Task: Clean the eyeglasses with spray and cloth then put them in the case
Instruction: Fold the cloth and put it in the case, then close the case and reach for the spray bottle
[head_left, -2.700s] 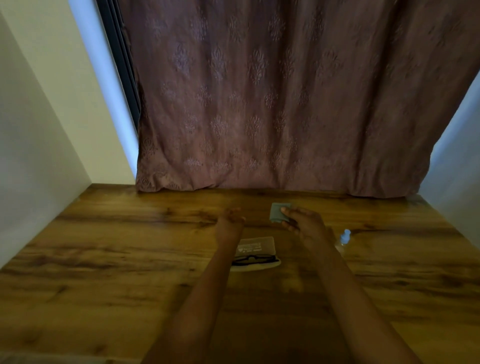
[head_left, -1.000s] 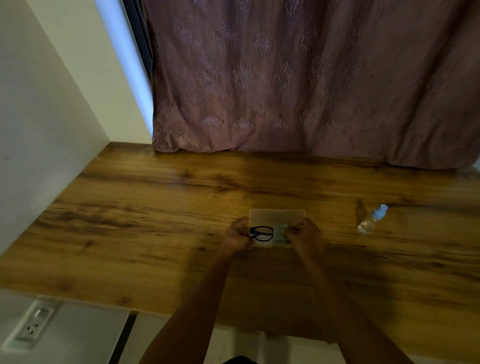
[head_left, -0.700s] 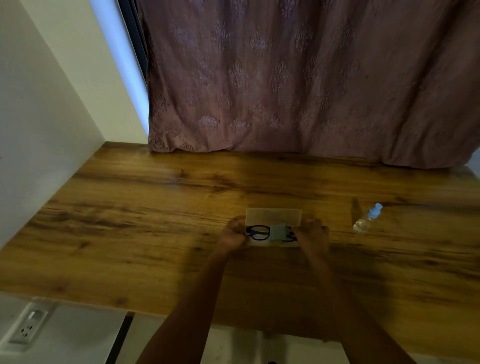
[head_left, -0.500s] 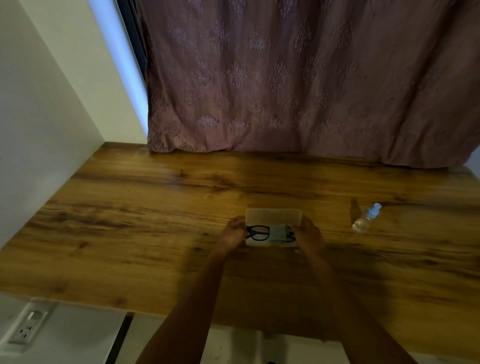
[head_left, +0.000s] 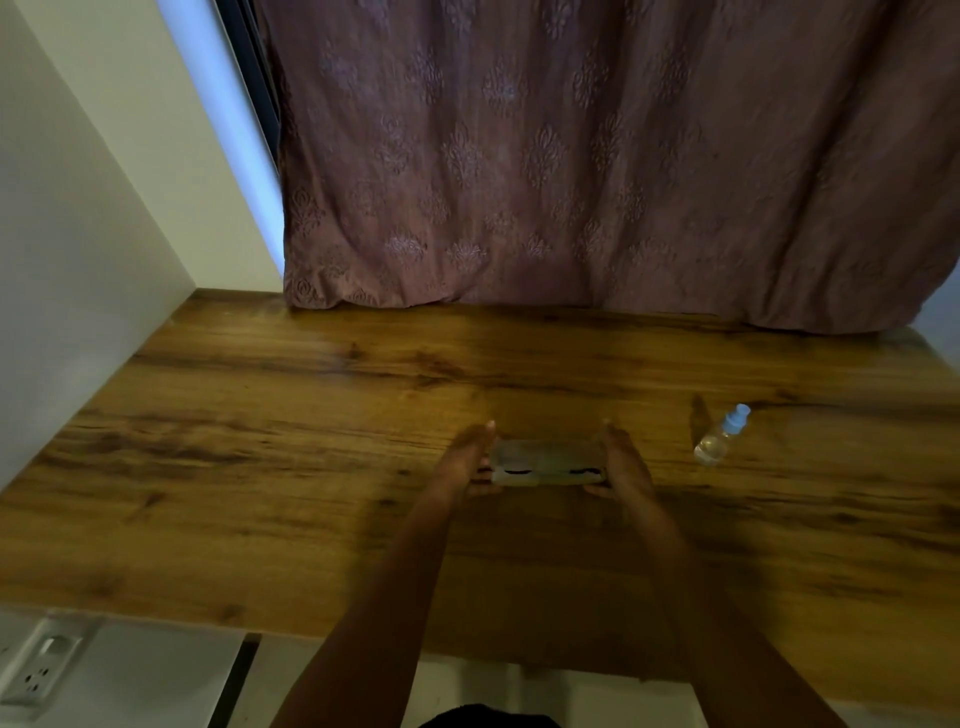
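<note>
Head view, entries in order. Case: on the tabletop, lid lowered almost onto the base, with a thin gap along the near edge. Eyeglasses: inside the case, dark frame showing through that gap. My left hand and right hand: one at each end, fingers and thumb pinching lid toward base. Spray bottle: well apart to the right, untouched. Cloth: cannot make it out. Status, as I judge it: cleaning and stowing done; only pressing the lid fully closed remains.
</note>
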